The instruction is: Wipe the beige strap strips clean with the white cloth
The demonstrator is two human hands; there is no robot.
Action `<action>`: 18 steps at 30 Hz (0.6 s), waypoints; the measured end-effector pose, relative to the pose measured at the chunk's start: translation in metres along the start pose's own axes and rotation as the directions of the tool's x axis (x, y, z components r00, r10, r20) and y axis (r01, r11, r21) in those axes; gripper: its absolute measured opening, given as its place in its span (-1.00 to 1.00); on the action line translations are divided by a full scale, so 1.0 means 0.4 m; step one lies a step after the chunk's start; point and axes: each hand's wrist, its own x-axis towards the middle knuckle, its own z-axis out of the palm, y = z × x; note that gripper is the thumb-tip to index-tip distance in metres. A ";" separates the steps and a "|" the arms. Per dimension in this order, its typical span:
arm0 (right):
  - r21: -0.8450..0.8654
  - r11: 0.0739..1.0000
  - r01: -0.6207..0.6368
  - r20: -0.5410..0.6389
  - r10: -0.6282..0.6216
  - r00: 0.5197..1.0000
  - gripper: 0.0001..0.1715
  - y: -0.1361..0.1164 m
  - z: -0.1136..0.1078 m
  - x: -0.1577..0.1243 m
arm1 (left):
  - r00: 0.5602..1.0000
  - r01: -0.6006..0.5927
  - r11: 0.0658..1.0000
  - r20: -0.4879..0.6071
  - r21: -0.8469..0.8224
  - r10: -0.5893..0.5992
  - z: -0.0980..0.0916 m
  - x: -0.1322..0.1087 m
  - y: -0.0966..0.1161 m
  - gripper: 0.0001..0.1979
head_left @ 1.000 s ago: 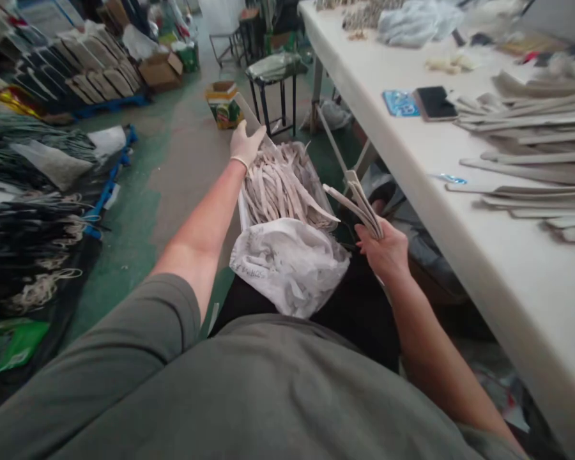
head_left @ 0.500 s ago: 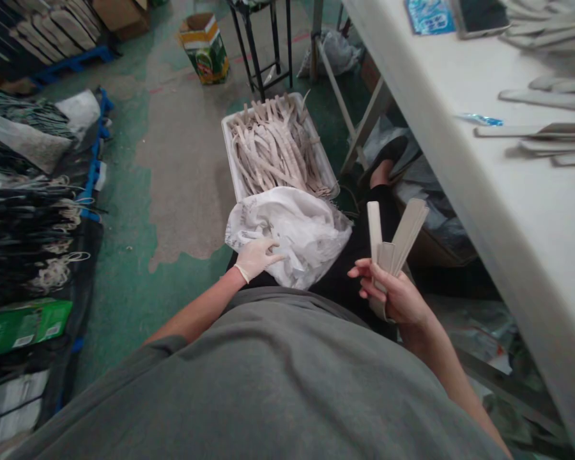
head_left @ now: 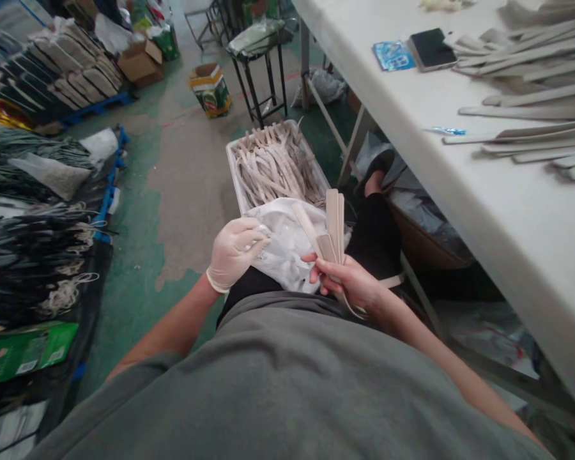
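Observation:
My right hand (head_left: 347, 278), bare, is closed round several flat beige strips (head_left: 334, 223). Their upper ends fan out above the fingers, and a looped end hangs below the hand. A thin pale glove covers my left hand (head_left: 234, 252). Its fingertips are pinched together over the left side of a crumpled white plastic bag (head_left: 287, 239) on my lap. Something small and whitish shows at those fingertips; I cannot make out whether it is part of the bag. Just beyond the bag, a white crate (head_left: 234, 176) holds a heap of similar beige strips (head_left: 273, 163).
On my right runs a white table (head_left: 498, 223) bearing more strips (head_left: 531, 64), a phone (head_left: 432, 49) and a blue packet (head_left: 393, 56). A black stool (head_left: 256, 70) and a cardboard box (head_left: 211, 89) stand ahead. Bundles of dark cords (head_left: 33, 255) lie at left.
My right hand has carried the strips left, over the bag. My left hand has risen off the bag towards me, its fingers now pinched. The view has tilted up slightly.

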 end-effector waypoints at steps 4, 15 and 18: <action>-0.093 0.992 0.085 0.083 -0.077 0.994 -0.41 -0.037 0.067 0.035 | 0.987 -0.154 0.982 -0.019 0.113 0.157 -0.054 0.010 0.046 -0.90; -0.386 0.890 0.244 -0.011 -0.269 0.963 -0.68 -0.067 0.082 0.029 | 0.987 0.112 0.943 -0.075 -0.314 -0.142 -0.039 0.001 0.084 -0.62; -0.530 0.797 0.290 -0.037 -0.363 0.931 -0.74 -0.099 0.057 -0.003 | 0.931 0.364 0.755 0.202 -0.545 -0.303 -0.019 -0.017 0.077 -0.40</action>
